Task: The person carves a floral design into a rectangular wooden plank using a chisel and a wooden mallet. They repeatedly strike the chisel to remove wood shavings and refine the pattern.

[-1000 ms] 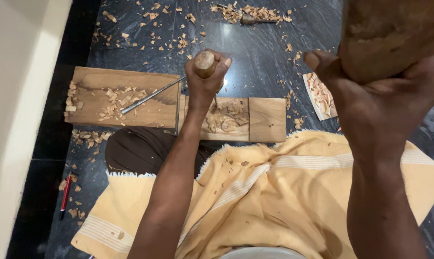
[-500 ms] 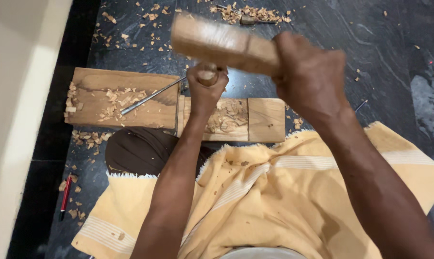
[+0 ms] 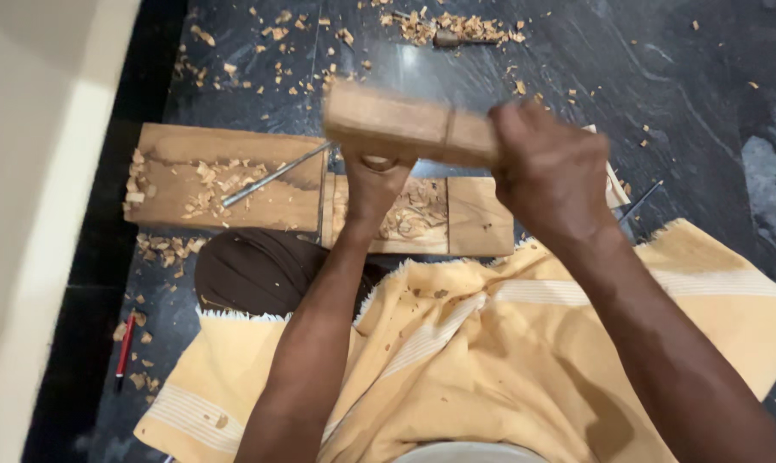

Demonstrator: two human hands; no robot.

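Observation:
My right hand [image 3: 553, 178] grips a wooden mallet block [image 3: 405, 129], which lies level right on top of a chisel's wooden handle [image 3: 376, 162]. My left hand [image 3: 372, 187] is closed around that chisel and holds it upright over a carved wooden panel [image 3: 422, 214]. The panel lies on the dark floor with shavings in its hollowed middle. The chisel's blade is hidden behind my left hand.
A second wooden board [image 3: 221, 176] with chips and a loose metal chisel [image 3: 272, 177] lies left of the panel. A brown cushion [image 3: 259, 273] and a yellow cloth [image 3: 491, 360] cover my lap. A red pencil [image 3: 124, 350] lies at left. Wood chips [image 3: 439, 26] litter the floor.
My right hand has swung the mallet down from high at the right onto the chisel handle. My left hand has kept the chisel in place on the panel.

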